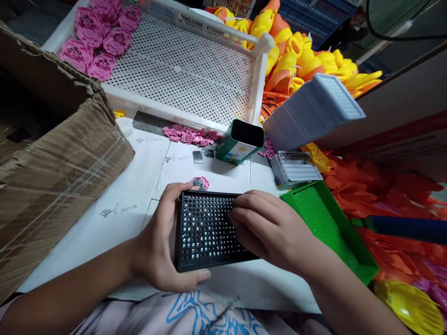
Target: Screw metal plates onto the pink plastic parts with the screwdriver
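My left hand (160,237) grips the left end of a black perforated tray (206,223), thumb along the near edge and fingers at the far edge. Many of its holes hold small shiny metal pieces that look like screws. Over the tray's right part, the fingers of my right hand (265,223) are bunched together and pointing down; their tips are hidden, so what they pinch cannot be seen. Just beyond the tray lies a small round pink-edged piece with a dark middle (200,183), partly behind my left fingers.
A green tray (328,223) and a blue-handled tool (401,228) are at right. Ahead stand a green tin (233,153), white stacked trays (310,111), pink bits (190,135) and a white crate (174,74) with pink flowers (91,28). A cardboard box (63,163) borders the left.
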{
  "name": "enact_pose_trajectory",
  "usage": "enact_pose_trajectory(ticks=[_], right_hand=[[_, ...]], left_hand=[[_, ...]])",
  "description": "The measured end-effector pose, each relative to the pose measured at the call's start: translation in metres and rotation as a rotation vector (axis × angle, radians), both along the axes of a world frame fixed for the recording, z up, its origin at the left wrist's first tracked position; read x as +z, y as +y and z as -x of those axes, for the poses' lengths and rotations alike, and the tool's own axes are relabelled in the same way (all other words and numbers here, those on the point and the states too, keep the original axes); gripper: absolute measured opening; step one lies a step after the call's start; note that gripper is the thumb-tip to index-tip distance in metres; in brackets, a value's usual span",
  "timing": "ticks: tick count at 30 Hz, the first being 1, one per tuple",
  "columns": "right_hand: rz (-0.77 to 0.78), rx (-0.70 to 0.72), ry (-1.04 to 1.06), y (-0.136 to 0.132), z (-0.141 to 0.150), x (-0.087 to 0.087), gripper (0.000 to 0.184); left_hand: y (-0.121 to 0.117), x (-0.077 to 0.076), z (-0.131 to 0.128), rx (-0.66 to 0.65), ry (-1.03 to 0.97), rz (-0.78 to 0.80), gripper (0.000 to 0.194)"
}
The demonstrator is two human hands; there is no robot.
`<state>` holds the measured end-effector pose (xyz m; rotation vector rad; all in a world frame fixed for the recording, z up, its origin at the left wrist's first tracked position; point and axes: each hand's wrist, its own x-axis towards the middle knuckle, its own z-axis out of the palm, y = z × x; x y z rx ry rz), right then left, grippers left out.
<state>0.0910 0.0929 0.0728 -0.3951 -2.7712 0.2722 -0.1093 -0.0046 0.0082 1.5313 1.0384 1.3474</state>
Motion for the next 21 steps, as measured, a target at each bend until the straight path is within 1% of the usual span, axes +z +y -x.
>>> enact_pose_trajectory(ticks=[4, 12, 17, 21], right_hand=[[-0.017, 0.039, -0.013, -0.001, 0.002, -0.001, 0.012], [-0.138, 0.067, -0.016, -0.001, -0.002, 0.0, 0.016], [-0.079, 0.02, 0.005, 0.001, -0.008, 0.004, 0.019], [-0.052, 0.041, 0.012, 0.0, -0.012, 0.006, 0.021]], left_hand=[[0.0, 0.001, -0.001, -0.002, 0.011, -0.005, 0.108], [0.001, 0.002, 0.001, -0.007, -0.013, 0.001, 0.107], [0.001, 0.001, 0.0, 0.005, -0.024, 0.0, 0.107], [0.001, 0.0, 0.0, 0.002, -0.029, -0.008, 0.107]])
